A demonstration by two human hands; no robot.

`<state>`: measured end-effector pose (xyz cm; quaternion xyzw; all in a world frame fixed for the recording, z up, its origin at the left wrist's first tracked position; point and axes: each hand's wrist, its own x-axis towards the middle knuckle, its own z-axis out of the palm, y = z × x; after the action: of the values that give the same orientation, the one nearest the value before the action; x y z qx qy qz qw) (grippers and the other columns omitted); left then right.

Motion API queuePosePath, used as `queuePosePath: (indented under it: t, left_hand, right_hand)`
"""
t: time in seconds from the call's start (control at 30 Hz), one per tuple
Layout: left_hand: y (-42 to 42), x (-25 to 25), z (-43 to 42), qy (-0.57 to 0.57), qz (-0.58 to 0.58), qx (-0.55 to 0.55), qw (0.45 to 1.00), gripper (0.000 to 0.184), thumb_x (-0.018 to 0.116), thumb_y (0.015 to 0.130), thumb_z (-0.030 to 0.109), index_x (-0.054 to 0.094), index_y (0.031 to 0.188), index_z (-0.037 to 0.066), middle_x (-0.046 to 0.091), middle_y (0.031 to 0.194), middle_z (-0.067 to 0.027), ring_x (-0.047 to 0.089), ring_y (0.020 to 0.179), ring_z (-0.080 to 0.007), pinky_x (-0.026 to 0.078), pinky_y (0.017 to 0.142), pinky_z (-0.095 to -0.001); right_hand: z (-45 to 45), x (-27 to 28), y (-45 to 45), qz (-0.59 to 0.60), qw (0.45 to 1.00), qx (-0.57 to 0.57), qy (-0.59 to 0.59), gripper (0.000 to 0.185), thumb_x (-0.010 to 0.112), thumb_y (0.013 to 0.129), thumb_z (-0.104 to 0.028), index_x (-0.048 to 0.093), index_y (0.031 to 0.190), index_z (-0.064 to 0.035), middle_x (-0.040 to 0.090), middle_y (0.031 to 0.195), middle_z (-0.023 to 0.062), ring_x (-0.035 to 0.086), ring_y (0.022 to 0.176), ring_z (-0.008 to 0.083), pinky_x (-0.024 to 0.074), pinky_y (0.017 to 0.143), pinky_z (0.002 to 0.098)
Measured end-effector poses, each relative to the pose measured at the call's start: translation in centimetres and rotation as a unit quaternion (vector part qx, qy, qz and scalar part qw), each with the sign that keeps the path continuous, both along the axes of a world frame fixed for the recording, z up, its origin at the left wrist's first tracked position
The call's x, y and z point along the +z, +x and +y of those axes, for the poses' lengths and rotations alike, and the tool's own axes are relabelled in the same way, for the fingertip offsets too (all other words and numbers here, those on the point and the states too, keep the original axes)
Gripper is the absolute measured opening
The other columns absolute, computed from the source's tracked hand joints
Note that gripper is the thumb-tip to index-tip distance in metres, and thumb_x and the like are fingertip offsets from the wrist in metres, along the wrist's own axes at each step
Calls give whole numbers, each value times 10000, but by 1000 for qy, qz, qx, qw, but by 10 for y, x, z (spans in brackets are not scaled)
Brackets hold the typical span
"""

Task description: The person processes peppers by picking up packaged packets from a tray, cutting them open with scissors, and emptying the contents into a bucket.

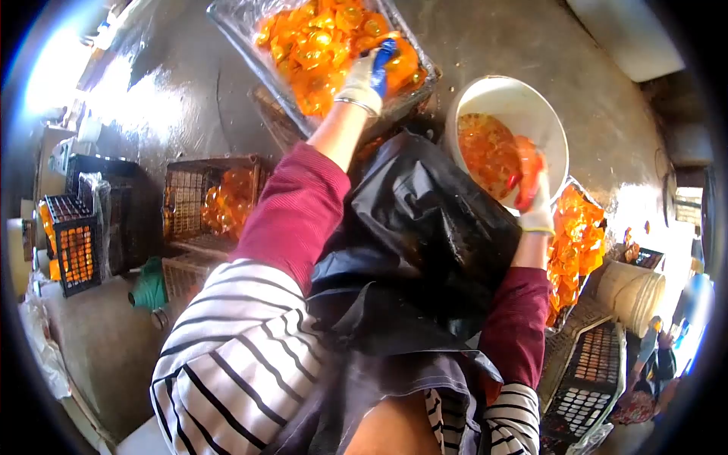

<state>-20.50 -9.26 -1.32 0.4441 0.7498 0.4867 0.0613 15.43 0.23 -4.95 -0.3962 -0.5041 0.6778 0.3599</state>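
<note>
Left hand [373, 72] part-curled against orange pieces [311, 49]; right hand [531, 178] at bucket [540, 114], part-curled; both holds unclear

Two gloved hands [368, 78] [534, 188], upper centre and right; two buckets [531, 102] [629, 292], right; one black apron [409, 227], centre.

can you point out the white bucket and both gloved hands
White bucket [523, 105]: head view, bare inner wall.
Left hand [367, 80]: head view, gloved back of the hand.
Right hand [536, 188]: head view, middle of the gloved hand.
</note>
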Motion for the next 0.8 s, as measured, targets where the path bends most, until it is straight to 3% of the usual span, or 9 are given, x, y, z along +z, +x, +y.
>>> queuePosePath:
  t: [0.03, 0.1, 0.2, 0.27, 0.37, 0.43, 0.6, 0.7, 0.8]
  left_hand:
    - [14, 11, 18, -59, -123, -1, 991, 375, 459, 924, 362, 578, 1159, 95, 608, 1090, -196, 563, 1068, -310, 427, 886, -353]
    - [55, 15, 44, -20, -122, -47, 991, 424, 403, 935, 409, 559, 1183, 102, 583, 1144, -194, 557, 1062, -330, 422, 893, -363]
    - [116, 44, 56, -63, -190, -61, 978, 527, 348, 925, 495, 553, 1185, 85, 575, 1155, -196, 520, 1106, -353, 409, 908, -377]
    - [144, 45, 56, -44, -305, -96, 946, 615, 370, 885, 582, 537, 1216, 91, 569, 1171, -199, 508, 1138, -336, 404, 914, -372]
    - [158, 34, 58, -43, -286, -181, 940, 686, 428, 847, 617, 526, 1223, 52, 589, 1135, -201, 546, 1079, -308, 415, 890, -344]
    - [162, 32, 61, -28, -350, -203, 914, 656, 499, 833, 584, 554, 1183, 32, 611, 1086, -171, 571, 1017, -257, 427, 861, -314]
    - [158, -14, 93, 108, -635, -295, 706, 454, 561, 862, 456, 606, 1076, 58, 629, 959, -92, 598, 913, -182, 475, 763, -282]
    - [160, 16, 68, -33, -549, -266, 792, 434, 558, 875, 405, 579, 1114, 42, 616, 1004, -81, 598, 905, -172, 492, 766, -270]
    - [154, -30, 88, -73, -352, -317, 877, 422, 617, 856, 318, 550, 1157, 30, 606, 1072, -76, 600, 913, -152, 509, 772, -259]
  right_hand:
    - [-11, 16, -12, -56, 998, -16, -19, 379, 502, 898, -160, 460, 1267, -86, 578, 1052, 71, 573, 781, 154, 486, 694, 304]
    - [-37, 66, -39, -272, 962, 32, 0, 365, 534, 881, -62, 472, 1240, -77, 579, 1034, 64, 567, 932, 155, 493, 781, 297]
    - [-48, 43, -43, 16, 993, -2, -118, 325, 603, 854, -118, 519, 1165, -75, 608, 1041, 91, 573, 931, 177, 473, 781, 272]
    - [-23, -3, -26, -161, 967, 87, 177, 292, 637, 847, -204, 567, 1089, -56, 634, 968, 113, 584, 934, 177, 467, 755, 263]
    - [-31, 13, -23, -280, 930, 64, 228, 299, 622, 859, -245, 579, 1078, -47, 645, 944, 121, 612, 883, 170, 482, 708, 281]
    - [-34, 32, -21, -192, 979, 64, 28, 318, 595, 873, -244, 560, 1129, -58, 666, 857, 102, 618, 711, 158, 475, 582, 275]
    - [-34, 39, -20, -202, 979, 33, -16, 330, 554, 897, -249, 530, 1174, -69, 651, 696, 69, 545, 479, 137, 414, 433, 247]
    - [-7, -27, -14, -173, 980, -5, 96, 306, 559, 897, -230, 544, 1150, -60, 648, 747, 62, 565, 541, 129, 436, 478, 241]
    - [-13, -13, -17, -197, 975, 2, 103, 371, 566, 879, -323, 553, 1136, -56, 650, 853, 141, 616, 696, 231, 471, 613, 320]
